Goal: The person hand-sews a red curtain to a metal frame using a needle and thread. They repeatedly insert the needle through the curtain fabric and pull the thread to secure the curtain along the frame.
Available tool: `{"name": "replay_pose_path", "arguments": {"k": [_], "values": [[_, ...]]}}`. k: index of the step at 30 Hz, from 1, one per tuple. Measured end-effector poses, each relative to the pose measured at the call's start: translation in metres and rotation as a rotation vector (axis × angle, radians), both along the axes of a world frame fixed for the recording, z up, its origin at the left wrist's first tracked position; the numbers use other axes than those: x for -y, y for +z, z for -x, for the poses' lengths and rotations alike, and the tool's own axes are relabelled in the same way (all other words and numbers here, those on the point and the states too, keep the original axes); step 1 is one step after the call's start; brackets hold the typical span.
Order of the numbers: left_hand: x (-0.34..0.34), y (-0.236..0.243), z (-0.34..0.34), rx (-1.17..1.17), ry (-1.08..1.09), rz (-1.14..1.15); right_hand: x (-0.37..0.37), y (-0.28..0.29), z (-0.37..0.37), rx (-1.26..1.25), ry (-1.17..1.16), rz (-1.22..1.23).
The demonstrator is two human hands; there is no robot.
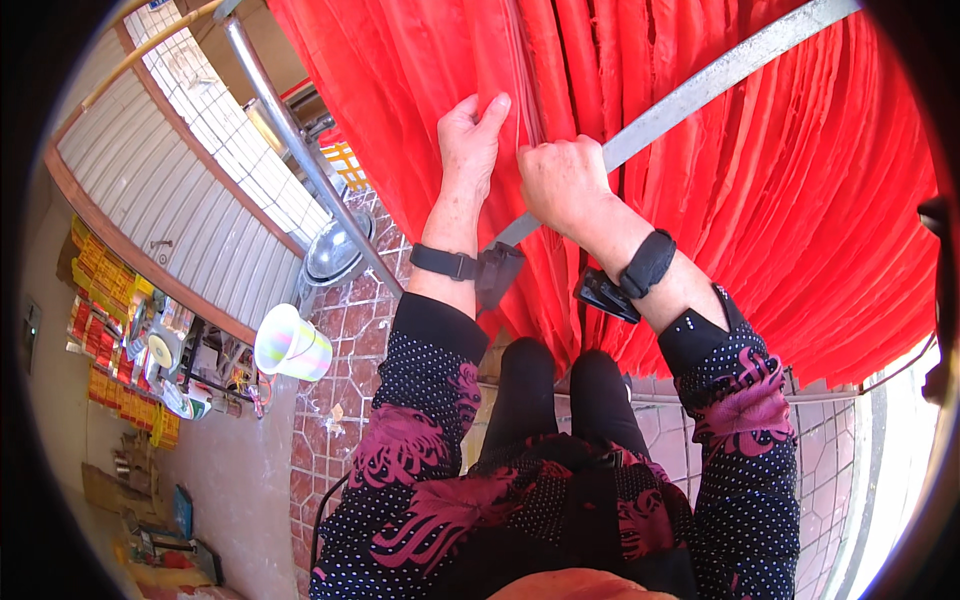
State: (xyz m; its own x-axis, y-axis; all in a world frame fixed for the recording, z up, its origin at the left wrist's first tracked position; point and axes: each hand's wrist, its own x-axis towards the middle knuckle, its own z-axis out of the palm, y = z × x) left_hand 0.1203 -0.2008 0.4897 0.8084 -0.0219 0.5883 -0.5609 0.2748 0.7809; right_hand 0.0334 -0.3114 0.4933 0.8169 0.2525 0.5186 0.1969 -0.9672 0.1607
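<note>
A dense row of thin red sheets hangs in front of me, their edges turned my way; whether they are paper or cloth I cannot tell. My left hand is closed at the edge of one sheet, its thumb raised against the red. Just right of it, my right hand makes a fist in front of a flat grey metal bar. That bar slants across the sheets from the upper right. What lies inside the right fist is hidden. Black straps with small devices circle both wrists.
A metal pole rises at left, beside a metal basin on red floor tiles. Nearby stands a pale iridescent bucket. Beyond are a ribbed shutter and red and yellow packets. A thin rail runs below the sheets.
</note>
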Motion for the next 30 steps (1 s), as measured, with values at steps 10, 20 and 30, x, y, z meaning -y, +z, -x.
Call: {"name": "replay_pose_path", "arguments": {"k": [10, 20, 30], "values": [[-0.006, 0.004, 0.004, -0.058, -0.161, 0.052, -0.004, 0.029, -0.014, -0.206, -0.058, -0.53], [-0.004, 0.002, 0.005, -0.088, -0.2, 0.112, 0.007, 0.032, -0.047, -0.209, 0.079, -0.983], [0.0, 0.002, 0.009, -0.108, -0.249, 0.127, 0.013, 0.028, -0.055, -0.195, 0.102, -1.032]]}}
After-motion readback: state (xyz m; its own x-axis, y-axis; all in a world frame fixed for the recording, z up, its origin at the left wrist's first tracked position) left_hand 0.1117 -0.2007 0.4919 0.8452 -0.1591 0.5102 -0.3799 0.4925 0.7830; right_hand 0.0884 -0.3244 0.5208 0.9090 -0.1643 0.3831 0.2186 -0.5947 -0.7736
